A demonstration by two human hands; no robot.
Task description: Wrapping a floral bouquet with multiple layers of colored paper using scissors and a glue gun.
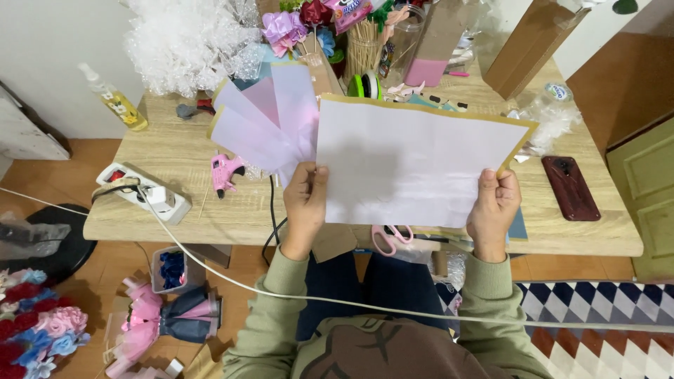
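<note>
Gold-edged paper sheet [414, 165] being held flat above wooden table [175, 151], left hand [305, 196] pinching its lower left corner, right hand [495, 200] gripping lower right corner. Fanned pink sheets [263, 119] lying just behind left hand. Clear jar [364, 49] holding wooden sticks, standing at table back near tall carton [439, 42]. Pink glue gun [225, 172] lying beside power strip [144, 193]. Pink scissors [390, 238] showing under sheet's lower edge.

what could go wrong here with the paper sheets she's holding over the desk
1. The left hand pinches both the large pale sheet and a fan of pink sheets; the fan may slip or splay.
2. The sheet hides the desk beneath, so lowering it blind might snag the pink scissors at the edge.
3. The pink glue gun lies close to the fan; if hot, it might mark paper.
</note>
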